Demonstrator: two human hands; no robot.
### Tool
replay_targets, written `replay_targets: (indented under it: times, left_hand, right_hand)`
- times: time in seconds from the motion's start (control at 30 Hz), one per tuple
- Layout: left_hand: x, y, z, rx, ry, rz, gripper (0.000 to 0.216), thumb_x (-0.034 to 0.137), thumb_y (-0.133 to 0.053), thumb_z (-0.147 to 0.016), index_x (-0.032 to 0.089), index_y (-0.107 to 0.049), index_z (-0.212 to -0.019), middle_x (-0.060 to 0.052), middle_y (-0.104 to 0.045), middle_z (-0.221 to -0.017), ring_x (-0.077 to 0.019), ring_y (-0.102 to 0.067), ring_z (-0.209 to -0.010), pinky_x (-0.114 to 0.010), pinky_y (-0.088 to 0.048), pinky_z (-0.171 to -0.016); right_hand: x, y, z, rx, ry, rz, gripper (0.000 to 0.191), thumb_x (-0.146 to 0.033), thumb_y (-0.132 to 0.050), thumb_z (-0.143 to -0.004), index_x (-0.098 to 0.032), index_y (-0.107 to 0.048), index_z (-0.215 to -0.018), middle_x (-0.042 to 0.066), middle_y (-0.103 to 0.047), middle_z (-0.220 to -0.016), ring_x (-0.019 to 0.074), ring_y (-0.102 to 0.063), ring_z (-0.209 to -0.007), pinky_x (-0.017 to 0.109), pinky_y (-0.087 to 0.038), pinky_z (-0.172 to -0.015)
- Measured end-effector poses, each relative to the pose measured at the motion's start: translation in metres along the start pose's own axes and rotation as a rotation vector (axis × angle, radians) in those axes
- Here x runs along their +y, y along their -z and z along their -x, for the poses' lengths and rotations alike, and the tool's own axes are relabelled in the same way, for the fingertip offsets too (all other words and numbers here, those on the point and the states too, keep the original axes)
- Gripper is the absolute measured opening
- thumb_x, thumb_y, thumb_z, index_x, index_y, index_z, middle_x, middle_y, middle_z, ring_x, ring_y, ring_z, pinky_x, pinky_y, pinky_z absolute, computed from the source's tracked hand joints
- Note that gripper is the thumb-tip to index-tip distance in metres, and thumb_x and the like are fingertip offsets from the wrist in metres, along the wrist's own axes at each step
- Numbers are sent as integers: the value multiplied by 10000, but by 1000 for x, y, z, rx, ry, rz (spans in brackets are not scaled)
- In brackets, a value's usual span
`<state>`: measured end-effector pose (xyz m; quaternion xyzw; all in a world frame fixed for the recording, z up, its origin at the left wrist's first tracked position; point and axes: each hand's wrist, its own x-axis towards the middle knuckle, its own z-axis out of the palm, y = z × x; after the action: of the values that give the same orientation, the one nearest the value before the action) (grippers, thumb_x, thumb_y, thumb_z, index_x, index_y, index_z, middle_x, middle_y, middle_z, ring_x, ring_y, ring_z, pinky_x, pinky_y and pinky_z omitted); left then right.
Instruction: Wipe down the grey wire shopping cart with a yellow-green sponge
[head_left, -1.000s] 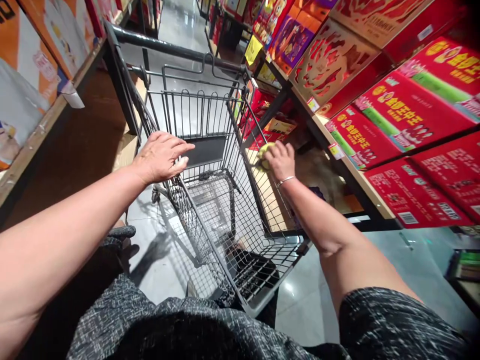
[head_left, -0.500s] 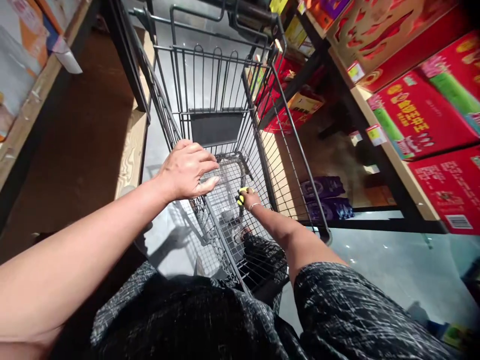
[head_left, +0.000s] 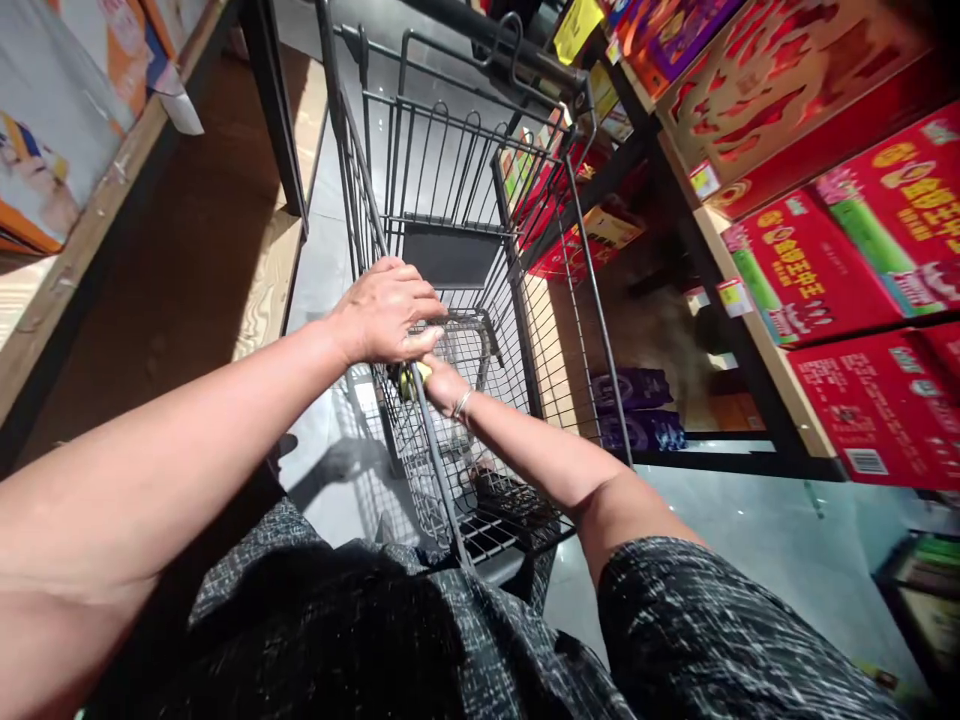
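A dark wire shopping cart (head_left: pixel 592 290) stands right in front of me. My left hand (head_left: pixel 394 312) lies over its left top rail, palm down, fingers bent round the bar. Just below it, my right hand (head_left: pixel 444 385) reaches into the basket with a bracelet at the wrist. Those fingers are closed on a small yellow-green and black item (head_left: pixel 415 380), pressed near the underside of the same rail. Most of this item is hidden by my hand and the rail, so its kind cannot be made out.
Wooden-edged shelving (head_left: pixel 285 250) runs close along the left. On the right, a shelf carries red boxes (head_left: pixel 787 270), with purple packs (head_left: pixel 637 410) low down beneath it. Grey floor (head_left: pixel 712 540) lies at the lower right.
My right hand has moved left and up with the yellow-green item, from mid-basket to the left rail. My left hand has settled on the rail. The view has shifted slightly.
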<state>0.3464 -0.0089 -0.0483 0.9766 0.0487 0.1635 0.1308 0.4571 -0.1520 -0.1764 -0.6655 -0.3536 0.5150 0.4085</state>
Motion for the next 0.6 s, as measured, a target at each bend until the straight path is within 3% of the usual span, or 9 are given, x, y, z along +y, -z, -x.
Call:
replay_targets:
  times: [0.07,0.17,0.23,0.33,0.4,0.47,0.53,0.6]
  left_hand:
    - [-11,0,-2,-2,4,-14,601,542,-339,-867,205,-690,-1219,-49,-718,-1104,-272,-559,-1074,-491,-329,-1008]
    - [-30,-1,-6,10,24,4,600,527,-398,-836,221,-652,-1284,-58,-726,-1094,-297,-570,-1096,-489,-318,-1015]
    - [-43,-1,-9,11,15,21,573,506,-425,-827,247,-654,-1284,-47,-732,-1074,-299,-583,-1094,-475,-314,-1028]
    - [-60,2,-12,8,-29,8,512,485,-434,-827,292,-685,-1230,-14,-742,-1014,-274,-604,-1052,-450,-318,-1036]
    - [-67,4,-13,7,-63,-13,480,480,-428,-832,307,-702,-1186,2,-747,-983,-259,-607,-1024,-439,-322,-1031]
    - [-71,5,-13,4,-92,-34,468,480,-415,-841,298,-714,-1152,5,-749,-973,-249,-605,-1003,-430,-327,-1024]
    - [-71,6,-12,6,-109,-52,466,479,-398,-854,289,-717,-1134,8,-750,-979,-242,-602,-994,-425,-330,-1022]
    - [-69,5,-12,11,-117,-67,465,476,-385,-867,283,-716,-1130,9,-750,-989,-241,-601,-991,-425,-333,-1018]
  right_hand:
    - [-33,10,-12,37,107,-90,308,-206,-575,-805,-225,-616,-1110,-15,-679,-945,138,-602,-791,286,-533,-763]
    - [-62,10,-28,90,301,-29,283,-210,-545,-842,-206,-581,-1123,-14,-654,-1006,148,-592,-898,300,-515,-854]
    - [-59,1,-37,137,359,134,303,-202,-522,-873,-209,-553,-1174,-3,-618,-1080,158,-567,-997,315,-487,-935]
    - [-23,-16,-41,159,333,513,331,-150,-505,-895,-200,-531,-1221,36,-543,-1176,169,-504,-1103,316,-445,-1008]
    - [12,-22,-37,28,268,792,322,-120,-524,-896,-189,-549,-1210,63,-524,-1201,186,-487,-1096,331,-455,-989]
    - [45,-18,-28,-236,235,1046,321,-104,-566,-887,-209,-582,-1190,72,-514,-1261,206,-474,-1097,352,-464,-962]
    - [69,-4,-16,-454,260,1239,317,-123,-578,-904,-248,-604,-1195,68,-478,-1359,219,-446,-1144,363,-452,-971]
    - [80,18,-3,-545,261,1376,324,-175,-547,-942,-281,-595,-1244,70,-449,-1415,228,-421,-1190,370,-443,-979]
